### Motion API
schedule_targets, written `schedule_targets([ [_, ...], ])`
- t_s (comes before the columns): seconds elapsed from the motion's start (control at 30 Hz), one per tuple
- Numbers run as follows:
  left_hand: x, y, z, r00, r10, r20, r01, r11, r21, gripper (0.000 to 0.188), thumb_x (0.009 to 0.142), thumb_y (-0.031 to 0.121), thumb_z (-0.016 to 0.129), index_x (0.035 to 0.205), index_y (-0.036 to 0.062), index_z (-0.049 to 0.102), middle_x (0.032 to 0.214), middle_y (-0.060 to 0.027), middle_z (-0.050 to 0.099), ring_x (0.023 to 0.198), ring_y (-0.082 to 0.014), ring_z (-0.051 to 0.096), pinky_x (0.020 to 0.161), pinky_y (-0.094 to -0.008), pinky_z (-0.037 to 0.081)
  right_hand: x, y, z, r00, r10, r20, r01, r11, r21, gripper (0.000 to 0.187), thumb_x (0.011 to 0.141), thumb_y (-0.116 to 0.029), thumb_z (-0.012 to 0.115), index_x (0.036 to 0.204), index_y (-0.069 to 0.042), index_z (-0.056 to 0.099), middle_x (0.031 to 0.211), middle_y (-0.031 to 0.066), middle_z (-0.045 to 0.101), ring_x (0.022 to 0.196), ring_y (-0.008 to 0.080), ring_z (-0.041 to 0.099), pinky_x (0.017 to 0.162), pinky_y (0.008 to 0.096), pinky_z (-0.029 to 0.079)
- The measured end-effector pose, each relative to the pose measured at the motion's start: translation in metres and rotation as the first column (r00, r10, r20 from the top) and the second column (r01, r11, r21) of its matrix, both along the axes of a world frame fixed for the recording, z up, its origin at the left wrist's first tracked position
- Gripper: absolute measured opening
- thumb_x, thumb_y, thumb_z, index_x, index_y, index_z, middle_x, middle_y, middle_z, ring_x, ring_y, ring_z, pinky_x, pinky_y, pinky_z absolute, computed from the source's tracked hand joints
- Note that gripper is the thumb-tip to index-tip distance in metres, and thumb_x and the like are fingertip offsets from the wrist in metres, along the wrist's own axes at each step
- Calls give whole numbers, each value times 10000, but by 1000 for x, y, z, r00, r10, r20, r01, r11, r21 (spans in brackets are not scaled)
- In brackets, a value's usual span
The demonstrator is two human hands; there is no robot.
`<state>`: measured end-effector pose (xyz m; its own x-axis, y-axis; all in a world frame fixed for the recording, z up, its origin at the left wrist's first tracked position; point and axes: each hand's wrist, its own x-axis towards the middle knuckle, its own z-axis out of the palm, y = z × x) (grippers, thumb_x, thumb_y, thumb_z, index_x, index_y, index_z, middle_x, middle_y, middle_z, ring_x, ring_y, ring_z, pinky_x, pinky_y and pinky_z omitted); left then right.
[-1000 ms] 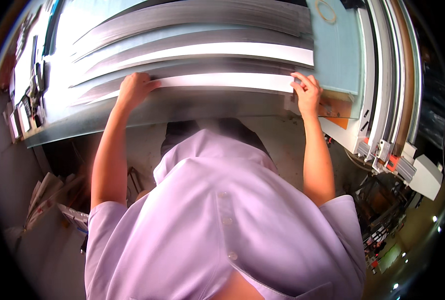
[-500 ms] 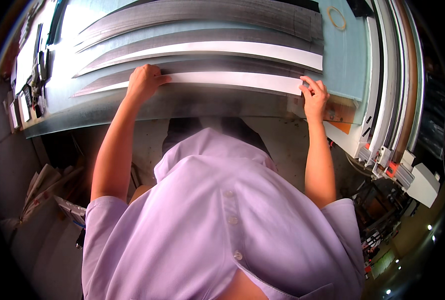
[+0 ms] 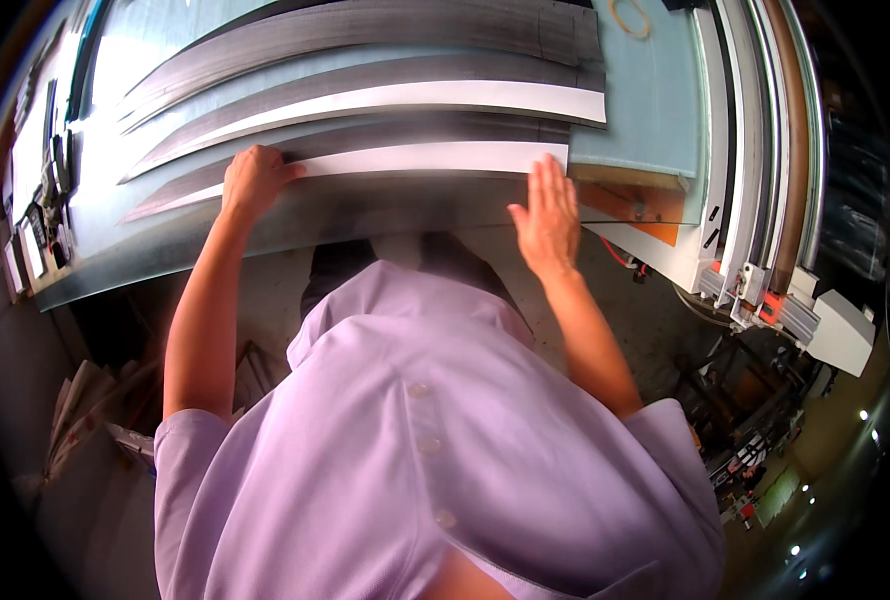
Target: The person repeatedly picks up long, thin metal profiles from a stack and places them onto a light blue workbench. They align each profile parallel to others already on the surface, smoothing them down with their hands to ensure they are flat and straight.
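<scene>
My left hand [image 3: 254, 183] is closed at the near strip, its fingers curled and its thumb pressed along the white strip [image 3: 415, 157]. That narrow white strip lies along the near side of a long, pointed dark grey piece [image 3: 365, 134] at the front edge of the table. Flat and outstretched, my right hand [image 3: 548, 222] touches the white strip's right end with its fingertips. Beyond it lies a second dark grey piece [image 3: 405, 70] with its own white strip [image 3: 465, 94]. Farther back is a stack of dark grey pieces [image 3: 385, 28].
Pale blue-green sheeting covers the table [image 3: 645, 130]. A tan ring [image 3: 629, 18] lies at the far right, and a machine rail [image 3: 745, 130] runs along that side. Tools [image 3: 53, 200] crowd the left edge. An orange patch [image 3: 655, 228] shows by the right front corner.
My right hand has gone from pinching the near white strip's right end to lying flat there, fingers stretched. My left hand keeps its place on the strip. The whole view has shifted slightly.
</scene>
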<state>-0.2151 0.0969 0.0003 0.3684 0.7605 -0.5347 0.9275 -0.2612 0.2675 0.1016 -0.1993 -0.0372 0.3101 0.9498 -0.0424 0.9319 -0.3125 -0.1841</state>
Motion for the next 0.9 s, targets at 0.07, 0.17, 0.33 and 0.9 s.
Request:
schedule_targets([
  [0.07,2,-12,-9,1000,-14,4,14,999,34,359,795,389,780,762,35,732,770,-190,699,783,-385,680,720,-473,523,23,-14,-2,995,-59,78,56,998,39,595,952,-291,643,1451,-11,482,1598,162,358,1455,337,372,1211,479,270],
  [0.17,24,-35,-5,998,-67,-17,69,994,87,336,816,385,765,766,53,753,785,-187,715,786,-390,700,734,-478,551,32,0,3,982,-177,74,155,959,236,341,915,-167,688,1219,-17,648,1371,145,570,1231,319,553,1074,481,389],
  [0.33,37,-45,2,997,-75,11,72,989,130,360,794,378,795,766,22,748,771,-222,699,779,-401,699,703,-470,540,25,50,-2,845,-273,-460,350,933,89,302,728,-152,865,731,-13,597,770,87,560,727,254,584,694,389,470],
  [0.9,-152,32,6,973,201,114,-204,979,20,370,754,371,817,755,13,725,625,-120,640,612,-270,634,627,-390,491,30,65,4,784,-403,-473,390,912,-129,361,690,-193,900,694,-18,585,795,82,551,720,242,547,694,379,454],
])
